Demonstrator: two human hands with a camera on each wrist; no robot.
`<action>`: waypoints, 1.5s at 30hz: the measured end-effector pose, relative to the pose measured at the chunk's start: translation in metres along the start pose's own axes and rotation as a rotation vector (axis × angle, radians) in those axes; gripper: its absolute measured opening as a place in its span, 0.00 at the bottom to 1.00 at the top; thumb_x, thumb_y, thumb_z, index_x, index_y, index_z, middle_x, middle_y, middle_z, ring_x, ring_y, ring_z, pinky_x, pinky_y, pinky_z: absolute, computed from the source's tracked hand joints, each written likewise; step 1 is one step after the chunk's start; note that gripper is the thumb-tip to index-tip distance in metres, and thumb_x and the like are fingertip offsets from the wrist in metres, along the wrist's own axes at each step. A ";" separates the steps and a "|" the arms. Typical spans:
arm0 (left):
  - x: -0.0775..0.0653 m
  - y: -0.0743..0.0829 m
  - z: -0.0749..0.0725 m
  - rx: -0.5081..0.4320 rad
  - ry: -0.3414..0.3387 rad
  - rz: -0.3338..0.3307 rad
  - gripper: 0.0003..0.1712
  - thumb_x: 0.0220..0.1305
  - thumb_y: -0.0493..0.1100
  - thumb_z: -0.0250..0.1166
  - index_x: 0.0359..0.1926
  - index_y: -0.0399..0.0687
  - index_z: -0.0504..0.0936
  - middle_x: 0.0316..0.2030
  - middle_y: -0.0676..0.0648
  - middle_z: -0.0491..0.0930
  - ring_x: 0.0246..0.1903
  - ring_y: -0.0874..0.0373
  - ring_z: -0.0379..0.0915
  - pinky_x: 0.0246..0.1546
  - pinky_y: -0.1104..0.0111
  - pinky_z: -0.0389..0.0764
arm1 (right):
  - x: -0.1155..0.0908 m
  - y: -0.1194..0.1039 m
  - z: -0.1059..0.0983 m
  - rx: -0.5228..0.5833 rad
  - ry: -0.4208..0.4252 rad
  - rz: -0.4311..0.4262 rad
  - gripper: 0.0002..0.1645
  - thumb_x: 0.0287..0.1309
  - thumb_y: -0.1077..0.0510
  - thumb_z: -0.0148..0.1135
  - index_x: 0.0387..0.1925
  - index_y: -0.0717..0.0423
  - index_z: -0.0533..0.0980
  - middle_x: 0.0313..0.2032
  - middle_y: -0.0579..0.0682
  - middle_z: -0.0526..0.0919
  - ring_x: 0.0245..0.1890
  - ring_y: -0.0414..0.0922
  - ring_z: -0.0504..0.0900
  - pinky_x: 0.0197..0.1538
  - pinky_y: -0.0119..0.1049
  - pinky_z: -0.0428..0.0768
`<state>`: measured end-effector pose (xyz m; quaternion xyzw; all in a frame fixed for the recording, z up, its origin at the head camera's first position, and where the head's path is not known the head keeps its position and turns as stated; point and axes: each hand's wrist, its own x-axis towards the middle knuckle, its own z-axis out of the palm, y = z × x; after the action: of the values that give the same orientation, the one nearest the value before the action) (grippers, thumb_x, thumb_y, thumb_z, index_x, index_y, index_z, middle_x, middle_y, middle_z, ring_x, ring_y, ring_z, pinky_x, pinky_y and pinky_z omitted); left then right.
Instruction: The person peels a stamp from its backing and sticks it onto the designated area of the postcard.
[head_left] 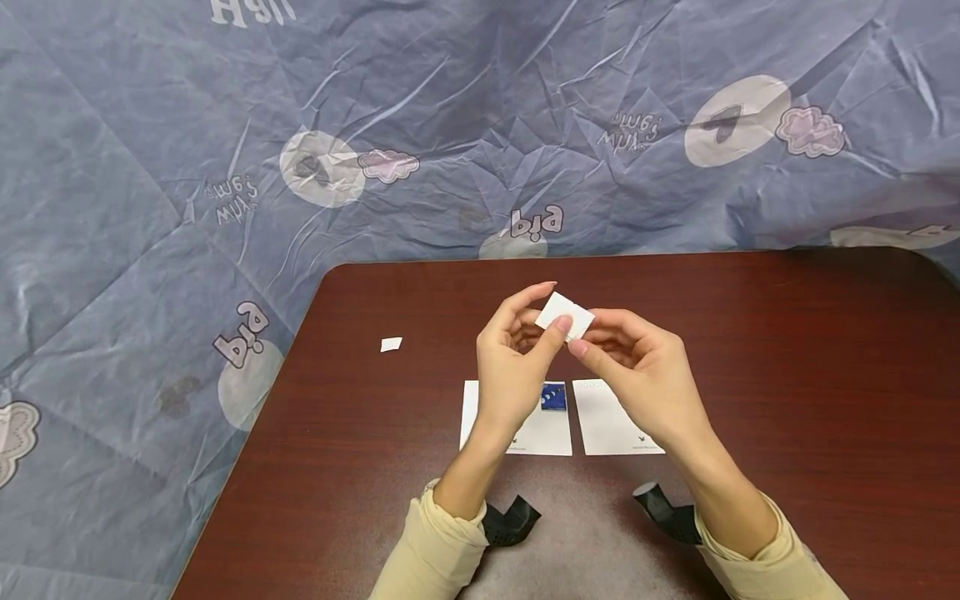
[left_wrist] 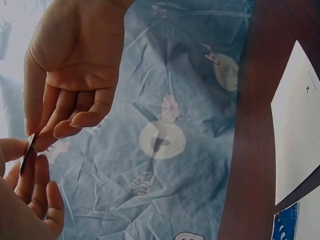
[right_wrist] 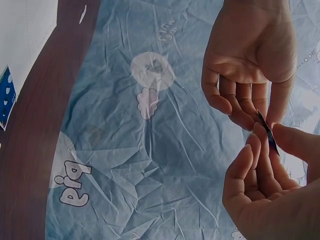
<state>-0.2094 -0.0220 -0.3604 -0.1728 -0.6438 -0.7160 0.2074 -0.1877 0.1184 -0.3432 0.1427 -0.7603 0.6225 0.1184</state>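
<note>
A small white rectangular piece [head_left: 555, 309], thin like a sticker, is held up above the table between both hands. My left hand [head_left: 510, 362] pinches it with the thumb on its white face and the fingers behind. At its right corner, the thumb and fingertips of my right hand [head_left: 651, 375] pinch the edge. The right wrist view shows the piece [right_wrist: 269, 134] nearly edge-on, with a dark side. Below the hands lie two white cards, the left card [head_left: 543, 440] bearing a small blue picture [head_left: 553, 397] and the right card [head_left: 603, 421] partly hidden by my right hand.
A small white scrap [head_left: 391, 343] lies on the brown table [head_left: 360, 417] to the left. Black curved devices [head_left: 513, 521] show beside both wrists. Behind the table hangs a wrinkled blue printed cloth [head_left: 450, 108].
</note>
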 end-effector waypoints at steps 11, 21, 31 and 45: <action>-0.001 0.001 0.002 -0.005 -0.009 -0.011 0.18 0.59 0.31 0.66 0.52 0.36 0.78 0.28 0.39 0.81 0.25 0.53 0.74 0.29 0.71 0.75 | 0.001 0.002 -0.001 0.001 -0.014 -0.023 0.13 0.55 0.70 0.65 0.43 0.69 0.77 0.30 0.50 0.83 0.27 0.38 0.81 0.32 0.26 0.78; -0.001 0.000 0.002 0.006 -0.017 -0.019 0.19 0.59 0.32 0.66 0.52 0.38 0.78 0.28 0.39 0.81 0.26 0.50 0.75 0.30 0.68 0.76 | 0.001 0.002 -0.002 0.014 -0.017 -0.011 0.12 0.57 0.67 0.64 0.44 0.69 0.77 0.31 0.54 0.84 0.29 0.38 0.81 0.34 0.27 0.78; -0.002 -0.005 0.004 0.432 0.093 0.330 0.17 0.54 0.39 0.72 0.45 0.44 0.83 0.44 0.47 0.74 0.48 0.54 0.67 0.46 0.64 0.69 | 0.003 0.003 -0.004 -0.002 0.018 0.009 0.11 0.60 0.66 0.62 0.44 0.69 0.79 0.30 0.51 0.84 0.30 0.37 0.80 0.36 0.27 0.77; -0.002 -0.010 0.006 0.497 0.004 0.353 0.06 0.58 0.40 0.69 0.35 0.41 0.88 0.33 0.48 0.84 0.38 0.58 0.76 0.41 0.71 0.74 | 0.004 0.007 -0.003 -0.202 0.187 -0.125 0.07 0.56 0.67 0.66 0.37 0.66 0.83 0.31 0.54 0.85 0.28 0.32 0.80 0.33 0.22 0.75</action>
<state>-0.2127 -0.0148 -0.3691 -0.2246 -0.7587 -0.4899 0.3660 -0.1944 0.1224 -0.3476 0.1185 -0.7945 0.5447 0.2409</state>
